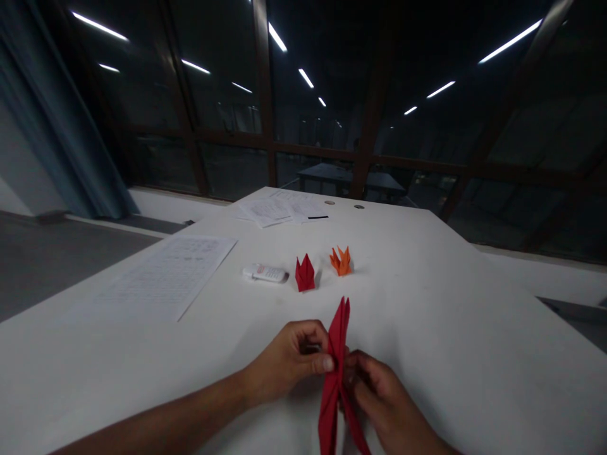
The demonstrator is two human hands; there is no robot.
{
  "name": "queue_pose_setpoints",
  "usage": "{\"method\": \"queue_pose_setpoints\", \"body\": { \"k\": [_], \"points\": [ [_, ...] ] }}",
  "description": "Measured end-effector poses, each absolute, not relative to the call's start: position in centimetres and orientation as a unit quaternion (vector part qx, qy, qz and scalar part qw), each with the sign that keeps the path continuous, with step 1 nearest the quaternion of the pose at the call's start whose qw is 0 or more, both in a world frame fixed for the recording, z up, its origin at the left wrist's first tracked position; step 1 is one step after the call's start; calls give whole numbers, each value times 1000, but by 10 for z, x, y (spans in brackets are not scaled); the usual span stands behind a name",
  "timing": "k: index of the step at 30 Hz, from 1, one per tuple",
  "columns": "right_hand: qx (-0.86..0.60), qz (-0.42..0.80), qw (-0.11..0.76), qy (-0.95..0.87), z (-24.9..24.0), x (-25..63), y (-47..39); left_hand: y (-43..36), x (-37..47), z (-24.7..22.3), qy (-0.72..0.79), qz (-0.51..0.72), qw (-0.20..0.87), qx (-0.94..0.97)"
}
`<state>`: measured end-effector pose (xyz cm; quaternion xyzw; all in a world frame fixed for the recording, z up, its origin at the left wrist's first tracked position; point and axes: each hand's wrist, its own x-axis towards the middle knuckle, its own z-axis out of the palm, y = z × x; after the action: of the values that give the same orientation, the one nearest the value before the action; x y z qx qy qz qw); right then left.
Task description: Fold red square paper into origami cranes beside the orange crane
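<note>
Item: one long red paper fold (337, 354), two-pointed at top, which is standing roughly upright in the hands above the near part of the white surface (450, 303). Left hand (289, 360): is pinching the fold's left side between thumb and fingers. Right hand (384, 395): is gripping its right side with curled fingers, the fingertips partly hidden. Beyond, a small red figure (305, 273) is standing between an orange figure (341, 261) and a white handheld device (265, 273), possibly a remote. Printed sheet (171, 268): is lying at left; loose papers (279, 210) are overlapping farther back.
</note>
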<state>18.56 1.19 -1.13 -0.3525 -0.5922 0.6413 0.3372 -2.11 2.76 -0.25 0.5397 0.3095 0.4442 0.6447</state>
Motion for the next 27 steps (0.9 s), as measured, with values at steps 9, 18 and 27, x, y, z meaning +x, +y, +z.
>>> {"method": "queue_pose_setpoints", "body": {
  "k": [9,18,27],
  "points": [
    [-275,646,406,-585,-15,182,5,24,-17,-3,377,467,578,554],
    [-295,620,420,-593,-12,176,3,16,-11,1,393,420,549,606],
    [-331,653,411,-544,-21,184,6,18,-11,0,332,438,609,572]
  ]
}}
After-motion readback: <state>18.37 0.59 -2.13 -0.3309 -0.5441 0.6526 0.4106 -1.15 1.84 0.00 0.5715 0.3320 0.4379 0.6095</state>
